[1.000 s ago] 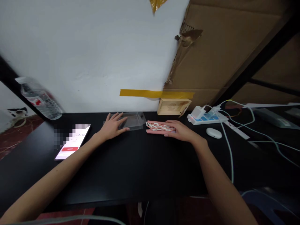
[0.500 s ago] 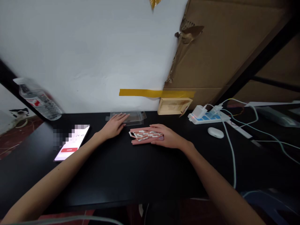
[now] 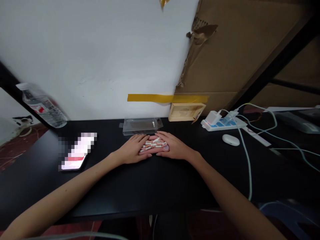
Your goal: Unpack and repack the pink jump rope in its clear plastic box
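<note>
Past the plastic bottle [image 3: 45, 108] and the smartphone [image 3: 78, 156], the left hand [image 3: 132, 149] has just come off the clear plastic box [image 3: 140, 125] and now curls round the left end of a bundle of pink-and-white sticks [image 3: 154, 145], fingers along the far side, thumb along the near. The bundle seems to rest on the black table [image 3: 150, 190], just in front of that box; the right hand [image 3: 177, 146] grasps its other end, so I judge the handling is now two-handed, though how firmly I can't tell. A second ago the bundle lay farther right, nearer the shallow wooden box [image 3: 185, 112], with only the right hand on it. Rightmost, the power strip [image 3: 221, 125] and white earbud case [image 3: 230, 140] sit untouched.
</note>
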`<action>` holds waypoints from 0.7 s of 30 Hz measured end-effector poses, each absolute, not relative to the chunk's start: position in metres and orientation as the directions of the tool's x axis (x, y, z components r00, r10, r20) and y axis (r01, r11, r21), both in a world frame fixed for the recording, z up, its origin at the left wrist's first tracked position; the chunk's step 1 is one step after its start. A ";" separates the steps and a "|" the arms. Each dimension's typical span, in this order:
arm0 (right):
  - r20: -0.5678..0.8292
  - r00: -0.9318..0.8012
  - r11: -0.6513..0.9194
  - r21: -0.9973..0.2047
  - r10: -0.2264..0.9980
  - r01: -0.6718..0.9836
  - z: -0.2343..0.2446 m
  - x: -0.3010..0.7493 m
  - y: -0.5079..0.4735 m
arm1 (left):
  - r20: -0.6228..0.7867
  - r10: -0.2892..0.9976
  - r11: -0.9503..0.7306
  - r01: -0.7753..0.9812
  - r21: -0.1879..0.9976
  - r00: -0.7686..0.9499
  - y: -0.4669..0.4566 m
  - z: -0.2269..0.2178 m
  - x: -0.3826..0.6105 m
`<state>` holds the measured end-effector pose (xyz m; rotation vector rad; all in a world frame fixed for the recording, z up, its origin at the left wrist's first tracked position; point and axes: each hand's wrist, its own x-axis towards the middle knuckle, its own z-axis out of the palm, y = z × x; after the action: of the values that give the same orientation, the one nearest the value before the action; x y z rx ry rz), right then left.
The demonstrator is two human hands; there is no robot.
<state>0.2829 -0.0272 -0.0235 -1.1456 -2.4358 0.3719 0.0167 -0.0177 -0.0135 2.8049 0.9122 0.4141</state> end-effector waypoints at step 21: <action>0.469 -0.377 0.600 -0.668 0.799 0.440 -0.005 0.271 -0.034 | 0.258 0.829 -0.557 0.687 0.466 0.497 -0.018 -0.004 0.043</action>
<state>0.2708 -0.0343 -0.0047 -0.9797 -2.0201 0.5643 0.0431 -0.0178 -0.0037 2.4423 1.2770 0.6632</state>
